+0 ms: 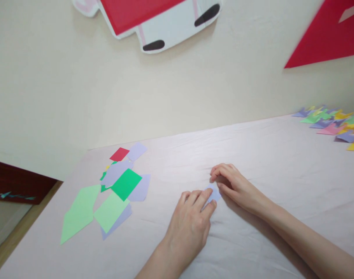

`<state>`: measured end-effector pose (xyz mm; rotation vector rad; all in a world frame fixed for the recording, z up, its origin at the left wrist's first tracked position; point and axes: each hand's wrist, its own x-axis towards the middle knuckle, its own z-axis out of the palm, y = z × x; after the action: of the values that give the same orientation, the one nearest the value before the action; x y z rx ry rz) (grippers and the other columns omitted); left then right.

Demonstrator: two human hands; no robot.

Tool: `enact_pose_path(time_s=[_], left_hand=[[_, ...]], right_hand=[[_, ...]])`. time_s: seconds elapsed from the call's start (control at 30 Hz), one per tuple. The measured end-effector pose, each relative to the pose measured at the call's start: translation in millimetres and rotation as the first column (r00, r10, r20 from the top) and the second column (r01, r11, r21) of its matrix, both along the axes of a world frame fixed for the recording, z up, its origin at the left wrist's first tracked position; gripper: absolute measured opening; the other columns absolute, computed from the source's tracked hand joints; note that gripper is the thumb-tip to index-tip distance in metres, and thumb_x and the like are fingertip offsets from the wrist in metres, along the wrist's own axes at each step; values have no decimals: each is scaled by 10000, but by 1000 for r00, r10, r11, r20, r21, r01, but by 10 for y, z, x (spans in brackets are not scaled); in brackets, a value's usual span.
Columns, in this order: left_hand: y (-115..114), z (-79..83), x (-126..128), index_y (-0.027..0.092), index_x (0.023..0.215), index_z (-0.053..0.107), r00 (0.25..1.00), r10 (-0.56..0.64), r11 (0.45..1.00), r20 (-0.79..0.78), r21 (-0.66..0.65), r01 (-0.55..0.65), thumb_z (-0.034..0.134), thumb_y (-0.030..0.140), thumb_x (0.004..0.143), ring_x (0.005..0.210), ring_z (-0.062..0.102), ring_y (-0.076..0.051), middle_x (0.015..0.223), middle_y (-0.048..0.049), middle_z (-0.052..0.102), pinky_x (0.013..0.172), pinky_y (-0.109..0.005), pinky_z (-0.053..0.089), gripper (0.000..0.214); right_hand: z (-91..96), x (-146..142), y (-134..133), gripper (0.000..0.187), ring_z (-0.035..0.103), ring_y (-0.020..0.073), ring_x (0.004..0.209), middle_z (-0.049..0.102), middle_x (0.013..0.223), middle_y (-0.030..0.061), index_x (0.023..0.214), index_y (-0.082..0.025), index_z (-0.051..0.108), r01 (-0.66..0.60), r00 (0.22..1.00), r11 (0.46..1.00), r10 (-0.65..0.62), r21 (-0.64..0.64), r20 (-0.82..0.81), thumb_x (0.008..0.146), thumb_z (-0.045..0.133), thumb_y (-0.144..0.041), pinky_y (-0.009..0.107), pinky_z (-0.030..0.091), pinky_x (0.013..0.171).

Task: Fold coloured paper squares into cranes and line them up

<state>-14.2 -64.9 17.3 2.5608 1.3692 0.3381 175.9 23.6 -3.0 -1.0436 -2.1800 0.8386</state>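
A person is working at a table (266,155) covered with a pale, slightly wrinkled cloth. Both bare hands are meeting over a small lavender piece of paper (214,192), which is lying flat on the cloth near the middle of the table, between the two hands.

The left hand (190,223) is lying palm down and mostly opened out. Its fingers (201,197) are stretching forward, loosely together, and pressing on the near left part of the paper, while the thumb is touching the paper's near edge. It is pressing rather than gripping.

The right hand (236,186) is coming in from the right with its fingers curled under and its knuckles raised. The fingertips are resting at the far right side of the paper. Whether they are pinching the paper or only pushing on it cannot be told, because the curled fingers are hiding that edge.

Well apart to the left, loose paper sheets (126,184) in green, lavender and red are lying overlapped in a scattered pile. At the far right corner of the table, a cluster of small folded paper shapes (334,124) in many colours is sitting against the cream wall (78,97). On the wall, a red and white cut-out (165,27) and a red sheet (328,38) are hanging.
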Motion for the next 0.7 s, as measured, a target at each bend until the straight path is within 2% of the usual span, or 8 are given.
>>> enact_pose_path(time_s=[0.07, 0.13, 0.23, 0.33, 0.47, 0.57, 0.63, 0.7], left_hand=[[-11, 7, 3, 205, 1215, 530, 1000, -6, 1000, -4, -16, 6, 499, 60, 850, 1162, 484, -253, 1469, -67, 456, 943, -432, 428, 395], [-20, 7, 6, 203, 1272, 488, 999, 23, 999, 30, -49, -22, 495, 67, 855, 1124, 500, -247, 1400, -83, 518, 932, -429, 443, 439], [-35, -15, 4, 182, 1402, 343, 986, 100, 992, 134, -92, -88, 481, 95, 876, 1068, 521, -243, 1251, -107, 581, 915, -431, 462, 551], [-45, -45, -6, 167, 1444, 258, 979, 101, 992, 178, -90, -86, 460, 96, 887, 1105, 505, -255, 1301, -126, 535, 946, -451, 454, 596], [-49, -66, -4, 171, 1438, 275, 980, 114, 989, 162, -109, -97, 465, 103, 887, 1108, 503, -255, 1303, -124, 526, 959, -443, 457, 586], [-74, -90, 38, 163, 1436, 297, 981, 154, 984, 119, -111, -141, 470, 98, 875, 1048, 530, -252, 1202, -124, 564, 919, -427, 480, 590], [-108, -119, 81, 150, 1442, 294, 979, 191, 980, 75, -67, -187, 458, 75, 862, 996, 547, -251, 1141, -125, 589, 879, -417, 493, 607], [-143, -146, 122, 142, 1442, 294, 973, 226, 974, 37, 5, -227, 444, 57, 854, 984, 552, -255, 1161, -134, 598, 862, -417, 495, 612]], right_hand=[[-11, 0, -7, 284, 538, 236, 971, 616, 948, 56, 928, -231, 566, 37, 998, 999, -37, 1, -47, 793, 417, -30, 432, 447, 885], [-9, -1, -29, 232, 537, 240, 979, 617, 969, 60, 964, -232, 567, 61, 996, 998, -61, 4, -60, 825, 461, -80, 431, 455, 883], [12, -6, -74, 191, 524, 257, 1034, 617, 1037, 73, 1000, -232, 569, 47, 999, 998, -47, 45, -12, 827, 567, -152, 444, 444, 919], [39, -15, -114, 270, 501, 263, 1095, 601, 1116, 81, 1044, -222, 549, 23, 997, 998, -27, 56, 66, 792, 612, -149, 456, 419, 965], [55, -16, -168, 439, 456, 291, 1184, 557, 1224, 110, 1110, -195, 525, 0, 988, 1000, -3, 19, 158, 693, 654, -146, 482, 381, 1017], [54, -17, -235, 573, 402, 327, 1254, 507, 1295, 131, 1161, -187, 518, -12, 982, 1000, 9, 15, 187, 616, 694, -183, 509, 355, 1048], [63, -30, -289, 616, 381, 331, 1276, 495, 1310, 133, 1194, -187, 507, -9, 984, 1000, 5, 20, 180, 604, 686, -168, 509, 347, 1062], [89, -57, -337, 580, 403, 313, 1252, 513, 1284, 124, 1192, -192, 506, 3, 988, 1000, -7, 28, 156, 634, 647, -123, 495, 362, 1054]])
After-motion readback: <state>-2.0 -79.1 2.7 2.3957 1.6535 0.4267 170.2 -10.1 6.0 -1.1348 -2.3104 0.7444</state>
